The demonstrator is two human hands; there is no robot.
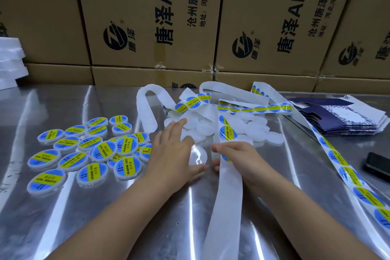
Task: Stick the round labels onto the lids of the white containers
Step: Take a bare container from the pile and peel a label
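Observation:
A heap of plain white containers lies mid-table. My left hand reaches over its near edge with fingers stretched out, fingertips touching the containers; one white container lies under its palm side. My right hand grips the white backing strip, which carries blue-and-yellow round labels just above the fingers. To the left lie several labelled containers. A long strip of labels runs along the right side.
Cardboard boxes wall off the back of the shiny metal table. A stack of dark blue flat cartons lies at the right, a black phone near the right edge, white foam pieces at far left.

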